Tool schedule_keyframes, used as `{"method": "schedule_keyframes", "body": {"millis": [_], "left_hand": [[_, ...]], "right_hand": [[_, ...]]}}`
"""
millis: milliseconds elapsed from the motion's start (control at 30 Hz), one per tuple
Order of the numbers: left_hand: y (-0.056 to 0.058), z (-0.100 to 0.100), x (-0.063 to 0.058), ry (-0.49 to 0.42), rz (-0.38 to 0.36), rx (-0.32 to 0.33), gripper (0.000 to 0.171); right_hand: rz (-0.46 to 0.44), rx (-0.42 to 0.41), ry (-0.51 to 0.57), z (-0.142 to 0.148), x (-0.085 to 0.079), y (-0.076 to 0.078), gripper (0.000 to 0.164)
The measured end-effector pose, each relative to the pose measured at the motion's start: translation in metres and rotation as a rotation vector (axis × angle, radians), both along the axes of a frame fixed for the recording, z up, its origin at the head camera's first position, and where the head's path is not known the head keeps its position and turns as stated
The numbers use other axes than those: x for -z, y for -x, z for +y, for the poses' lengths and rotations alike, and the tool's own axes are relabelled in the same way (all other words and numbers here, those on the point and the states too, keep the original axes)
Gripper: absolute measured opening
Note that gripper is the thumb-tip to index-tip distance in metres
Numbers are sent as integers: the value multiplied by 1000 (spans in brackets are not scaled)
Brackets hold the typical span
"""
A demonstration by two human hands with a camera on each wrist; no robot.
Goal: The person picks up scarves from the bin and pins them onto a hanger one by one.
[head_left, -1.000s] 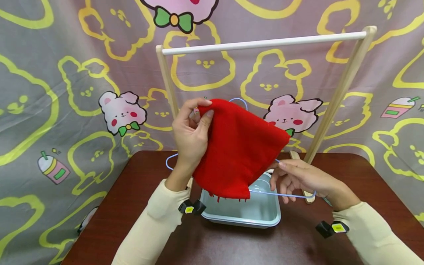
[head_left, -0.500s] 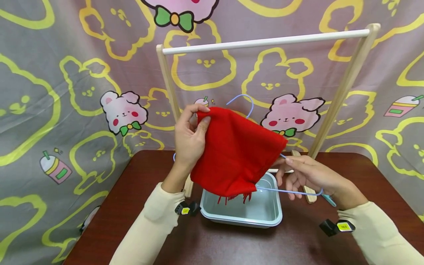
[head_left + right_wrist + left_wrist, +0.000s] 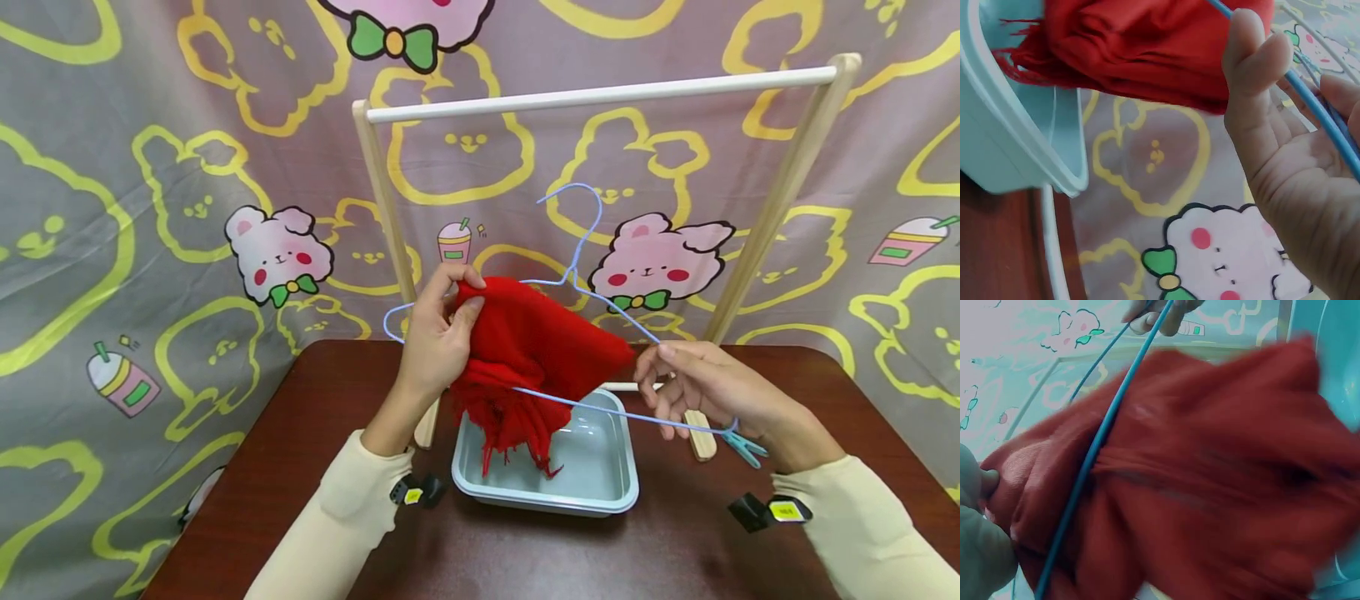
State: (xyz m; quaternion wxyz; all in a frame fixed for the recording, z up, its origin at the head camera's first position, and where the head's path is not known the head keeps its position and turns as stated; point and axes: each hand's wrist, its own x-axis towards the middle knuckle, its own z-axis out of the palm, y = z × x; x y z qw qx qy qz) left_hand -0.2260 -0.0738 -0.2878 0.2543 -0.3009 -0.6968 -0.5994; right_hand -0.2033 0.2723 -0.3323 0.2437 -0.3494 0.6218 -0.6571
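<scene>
My left hand [image 3: 438, 329] pinches a corner of a red fringed scarf [image 3: 540, 333] between thumb and fingers. A light blue wire hanger [image 3: 618, 410] is held at its right end by my right hand [image 3: 720, 383], its hook upward. The hanger's lower bar crosses in front of part of the scarf; towards the left, the cloth hides the bar. Bunched fringe [image 3: 517, 442] dangles over the basin. In the left wrist view, the scarf [image 3: 1210, 456] is blurred behind the bar. The right wrist view has my right thumb and fingers [image 3: 1260, 62] around the wire.
A pale blue basin [image 3: 543, 502] stands on the dark brown table [image 3: 337, 517] below the scarf. Behind it rises a wooden rack with a white crossbar [image 3: 600, 93]. A teal clothespin [image 3: 744, 450] is near my right wrist. A patterned curtain [image 3: 187, 317] surrounds the table.
The hanger has risen, showing its hook and shoulders. My left hand has come down with its corner of the scarf, and the fringed end has bunched up near the lower bar.
</scene>
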Motion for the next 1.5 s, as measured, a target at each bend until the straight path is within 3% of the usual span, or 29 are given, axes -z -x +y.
{"method": "schedule_keyframes", "body": {"millis": [133, 267, 567, 1000, 1200, 1500], "left_hand": [[0, 2, -1, 38, 35, -27, 16], [1, 4, -3, 27, 57, -40, 15], [1, 6, -11, -108, 41, 26, 15], [-9, 6, -35, -304, 4, 71, 17], [-7, 5, -34, -354, -71, 106, 28], [-8, 2, -37, -442, -270, 158, 32]], "right_hand": [[-5, 42, -70, -2, -2, -1, 41], [-33, 25, -105, -3, 0, -1, 40], [23, 52, -229, -5, 12, 1, 39], [5, 71, -279, -9, 28, 3, 39], [55, 54, -219, -9, 25, 1, 39], [98, 113, -273, -11, 29, 4, 40]]}}
